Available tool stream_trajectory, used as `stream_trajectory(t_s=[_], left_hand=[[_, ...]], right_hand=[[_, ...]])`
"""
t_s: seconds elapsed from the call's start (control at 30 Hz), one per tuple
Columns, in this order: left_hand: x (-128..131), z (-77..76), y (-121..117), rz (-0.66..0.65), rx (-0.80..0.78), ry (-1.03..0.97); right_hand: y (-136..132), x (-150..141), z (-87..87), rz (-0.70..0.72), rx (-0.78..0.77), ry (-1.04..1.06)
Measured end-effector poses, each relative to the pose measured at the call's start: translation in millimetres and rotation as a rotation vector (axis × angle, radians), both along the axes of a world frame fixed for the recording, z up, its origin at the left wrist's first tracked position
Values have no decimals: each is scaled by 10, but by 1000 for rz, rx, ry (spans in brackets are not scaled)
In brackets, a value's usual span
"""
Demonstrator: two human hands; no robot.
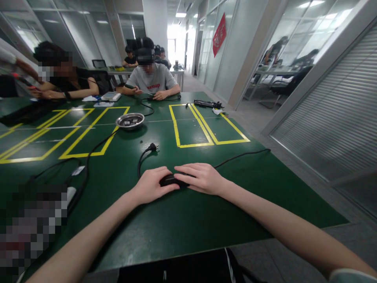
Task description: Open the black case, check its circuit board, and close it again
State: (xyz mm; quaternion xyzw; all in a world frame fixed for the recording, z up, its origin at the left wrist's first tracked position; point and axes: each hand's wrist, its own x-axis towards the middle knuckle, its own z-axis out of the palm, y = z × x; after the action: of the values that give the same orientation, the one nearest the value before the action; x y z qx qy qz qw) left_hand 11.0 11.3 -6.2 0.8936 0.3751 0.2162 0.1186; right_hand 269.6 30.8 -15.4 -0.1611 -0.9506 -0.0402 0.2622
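Clutching black gadget between left hand and right hand, mid-frame. Could snag cord left of center if yanked sideways, dragging plug along, tbh.

Our hands cover much of the black object between them, so we cannot tell just what it is. We cannot make out the small metal pieces in the round steel bowl. Blocky pixels mask the item at lower left, which the picture's edge also cuts off. Our right forearm runs out of view, and the green surface is cropped at left.
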Motion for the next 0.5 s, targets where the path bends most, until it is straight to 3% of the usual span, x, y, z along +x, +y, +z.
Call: stream_trajectory(t_s=[0.1,0.2,0.5], left_hand=[[-36,-40,54,-30,224,69],[-40,-40,73,-51,329,116],[10,-20,1,-24,240,13]], right_hand=[[55,-4,-15,-59,-170,-10],[70,-11,-36,-64,-209,21],[-6,-58,-6,-82,-215,48]])
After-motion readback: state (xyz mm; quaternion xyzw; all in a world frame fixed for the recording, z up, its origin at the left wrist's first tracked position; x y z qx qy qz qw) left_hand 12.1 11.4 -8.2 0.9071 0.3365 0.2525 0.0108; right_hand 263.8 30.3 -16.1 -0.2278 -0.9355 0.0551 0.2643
